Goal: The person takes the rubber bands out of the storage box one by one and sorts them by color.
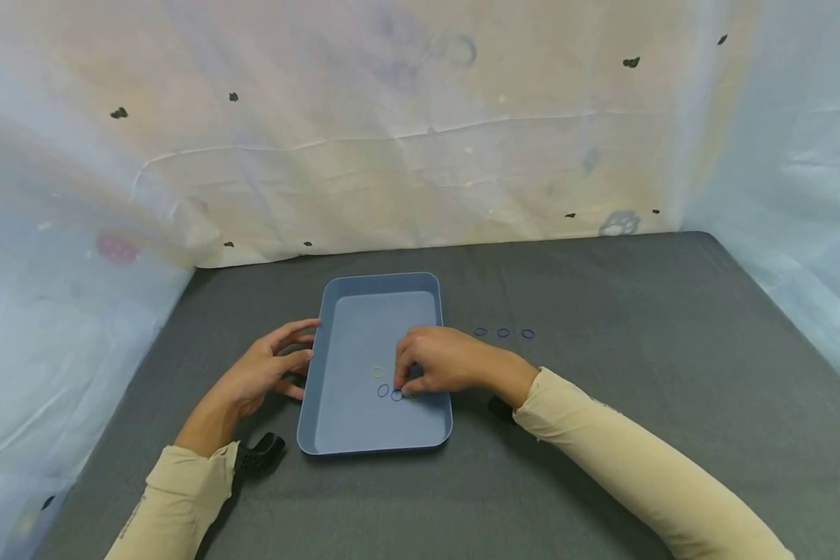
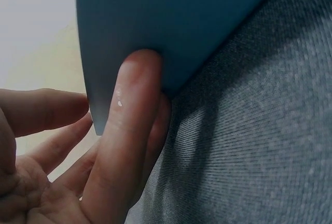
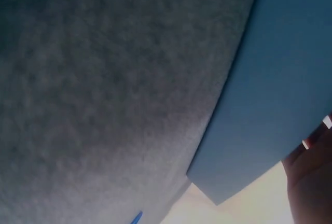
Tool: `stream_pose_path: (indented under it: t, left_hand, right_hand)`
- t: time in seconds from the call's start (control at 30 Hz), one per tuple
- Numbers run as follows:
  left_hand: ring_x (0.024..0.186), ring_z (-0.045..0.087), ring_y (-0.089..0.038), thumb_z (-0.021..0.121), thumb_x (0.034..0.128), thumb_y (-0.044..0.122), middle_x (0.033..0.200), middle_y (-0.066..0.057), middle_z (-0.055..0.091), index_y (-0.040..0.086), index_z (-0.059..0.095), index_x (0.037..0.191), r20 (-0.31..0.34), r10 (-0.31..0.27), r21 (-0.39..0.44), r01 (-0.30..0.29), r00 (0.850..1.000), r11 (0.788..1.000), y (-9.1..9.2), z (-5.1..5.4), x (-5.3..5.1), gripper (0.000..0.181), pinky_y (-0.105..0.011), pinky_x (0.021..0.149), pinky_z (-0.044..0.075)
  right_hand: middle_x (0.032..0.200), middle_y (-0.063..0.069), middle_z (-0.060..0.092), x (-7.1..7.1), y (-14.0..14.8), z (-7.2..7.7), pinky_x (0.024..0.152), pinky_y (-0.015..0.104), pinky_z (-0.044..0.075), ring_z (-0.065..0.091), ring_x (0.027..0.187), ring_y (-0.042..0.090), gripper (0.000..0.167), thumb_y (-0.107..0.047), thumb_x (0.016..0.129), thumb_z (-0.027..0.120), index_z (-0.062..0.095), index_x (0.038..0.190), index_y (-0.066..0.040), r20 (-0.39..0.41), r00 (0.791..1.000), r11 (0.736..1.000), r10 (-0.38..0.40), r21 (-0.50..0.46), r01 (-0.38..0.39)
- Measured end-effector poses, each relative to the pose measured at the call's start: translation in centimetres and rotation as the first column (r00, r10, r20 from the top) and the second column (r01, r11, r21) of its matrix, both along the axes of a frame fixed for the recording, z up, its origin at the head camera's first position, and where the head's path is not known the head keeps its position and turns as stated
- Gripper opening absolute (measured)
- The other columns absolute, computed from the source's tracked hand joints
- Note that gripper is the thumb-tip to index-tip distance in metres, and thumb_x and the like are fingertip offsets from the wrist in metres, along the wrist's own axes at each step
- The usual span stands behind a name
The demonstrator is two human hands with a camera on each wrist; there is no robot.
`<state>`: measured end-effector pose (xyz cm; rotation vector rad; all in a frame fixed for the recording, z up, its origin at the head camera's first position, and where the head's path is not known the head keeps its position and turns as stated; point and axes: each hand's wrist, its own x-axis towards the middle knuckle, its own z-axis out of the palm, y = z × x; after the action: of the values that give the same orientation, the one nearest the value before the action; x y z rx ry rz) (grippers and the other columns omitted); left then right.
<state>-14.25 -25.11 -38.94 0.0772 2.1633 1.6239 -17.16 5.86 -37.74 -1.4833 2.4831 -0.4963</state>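
Note:
A blue-grey tray (image 1: 372,424) lies on the dark table. My left hand (image 1: 257,372) is beside its left wall, fingers spread; in the left wrist view the thumb (image 2: 136,94) and fingers touch the tray wall (image 2: 150,16). Inside the tray, my right hand (image 1: 444,359) reaches down with bent fingers, pinching the edge of a small blue ring (image 1: 397,396). Another blue ring (image 1: 383,390) and a yellow-green ring (image 1: 377,372) lie to its left. A further yellow-green ring is partly hidden under the thumb. The right wrist view shows the tray's outer wall (image 3: 270,89), part of the hand (image 3: 314,177).
Three dark blue rings, left (image 1: 481,332), middle (image 1: 503,333) and right (image 1: 528,334), lie in a row on the grey tabletop (image 1: 602,311) right of the tray. Pale patterned sheeting (image 1: 392,187) hangs behind and at both sides of the table.

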Motion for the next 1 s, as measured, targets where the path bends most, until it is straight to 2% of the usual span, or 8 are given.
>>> stream_pose_path:
  t: [0.53, 1.0]
  left_hand:
    - [0.1, 0.065, -0.029, 0.055, 0.1032, 0.017, 0.154, -0.027, 0.033, 0.016, 0.028, 0.157, -0.017, -0.004, -0.008, 0.004, 1.0, 1.0, -0.1, -0.02, 0.06, 0.061, -0.046, 0.068, 0.062]
    - [0.1, 0.065, -0.029, 0.054, 0.1037, 0.016, 0.154, -0.027, 0.032, 0.016, 0.028, 0.157, -0.023, -0.009, -0.018, 0.009, 1.0, 1.0, -0.07, 0.05, 0.08, 0.059, -0.045, 0.069, 0.062]
  right_hand:
    - [0.103, -0.012, 0.069, 0.1, -0.63, -0.09, 0.085, 0.026, 0.05, 0.056, 0.097, 0.008, 0.017, -0.032, 0.087, 0.079, 0.079, 0.102, -0.025, 0.017, 1.0, 0.999, 0.009, 0.039, -0.01]
    - [0.097, -0.014, 0.069, 0.03, -0.51, -0.51, 0.084, 0.027, 0.05, 0.055, 0.093, 0.008, 0.008, -0.033, 0.086, 0.078, 0.079, 0.092, -0.027, -0.027, 1.0, 0.999, -0.006, 0.037, 0.007]
